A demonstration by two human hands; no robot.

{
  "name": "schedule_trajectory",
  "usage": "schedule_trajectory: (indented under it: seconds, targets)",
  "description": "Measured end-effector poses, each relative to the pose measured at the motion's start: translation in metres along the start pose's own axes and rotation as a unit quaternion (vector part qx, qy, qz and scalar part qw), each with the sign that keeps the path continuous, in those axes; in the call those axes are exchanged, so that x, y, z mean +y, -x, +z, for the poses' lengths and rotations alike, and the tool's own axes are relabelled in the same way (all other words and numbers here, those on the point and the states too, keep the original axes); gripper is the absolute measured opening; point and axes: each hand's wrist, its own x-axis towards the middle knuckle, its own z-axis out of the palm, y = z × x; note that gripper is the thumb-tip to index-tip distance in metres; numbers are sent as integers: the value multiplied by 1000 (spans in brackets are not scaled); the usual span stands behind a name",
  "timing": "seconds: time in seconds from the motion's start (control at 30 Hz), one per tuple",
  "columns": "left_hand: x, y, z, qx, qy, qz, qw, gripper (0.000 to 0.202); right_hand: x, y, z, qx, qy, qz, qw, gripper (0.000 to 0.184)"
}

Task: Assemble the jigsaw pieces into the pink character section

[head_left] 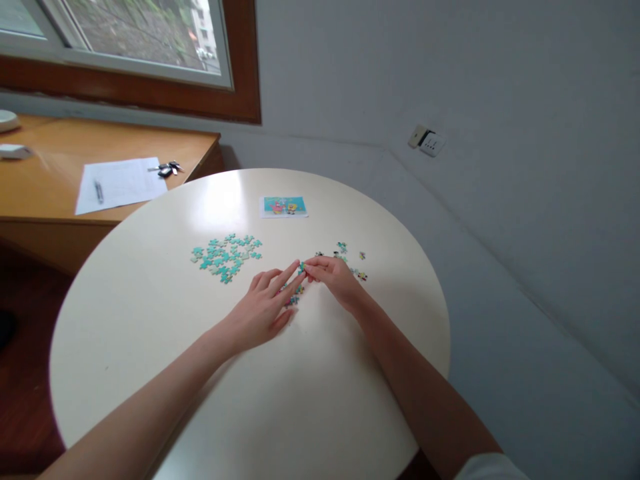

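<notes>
My left hand (pixel 265 303) lies over a cluster of jigsaw pieces (pixel 294 300) in the middle of the round table (pixel 200 373), its fingers stretched out and spread. It partly hides that cluster. With thumb and fingers pinched, my right hand (pixel 333 277) holds a small teal puzzle piece (pixel 302 267) beside my left fingertips. Several dark and multicoloured pieces (pixel 362 275) lie just beyond and to the right of my right hand. A larger spread of teal pieces (pixel 227 257) sits to the left.
A picture card (pixel 284 207) with cartoon figures lies toward the table's far side. On the wooden desk (pixel 50 180) at the left are a paper sheet (pixel 117 180), a pen (pixel 99 192) and keys (pixel 170 168). A wall with a socket (pixel 432 143) stands at the right.
</notes>
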Motion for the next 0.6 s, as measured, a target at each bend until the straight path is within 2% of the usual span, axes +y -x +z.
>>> schedule_trajectory:
  seconds: [0.6]
  targets:
    - [-1, 0, 2, 1, 0, -2, 1000, 57, -3, 1, 0, 7, -18, 12, 1000, 18]
